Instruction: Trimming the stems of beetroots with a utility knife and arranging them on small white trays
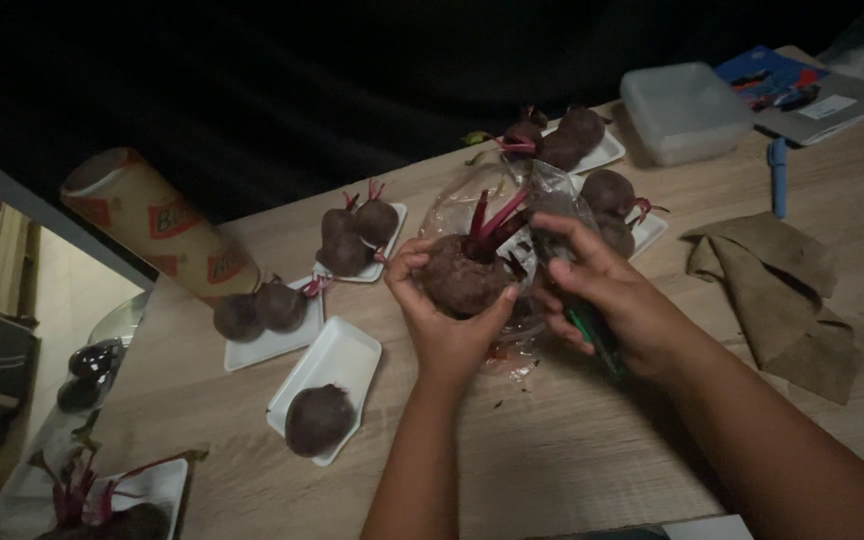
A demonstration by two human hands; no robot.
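Note:
My left hand [444,320] cups a large dark beetroot [462,275] with red stalks, held above a clear plastic bag [542,195] on the wooden table [552,450]. My right hand [607,300] pinches the crumpled edge of that bag next to the beetroot and also holds a thin green-handled tool [592,335] against its palm. White trays lie around: one [332,365] holds a single beetroot [318,420], another [272,335] holds two, a third [362,240] holds several.
More trays of beetroots stand at the back [577,140] and right [622,205]. A clear plastic box [685,110], a blue pen [778,175], a brown cloth [782,295] and a printed paper roll [157,225] lie on the table. The table's left edge drops away.

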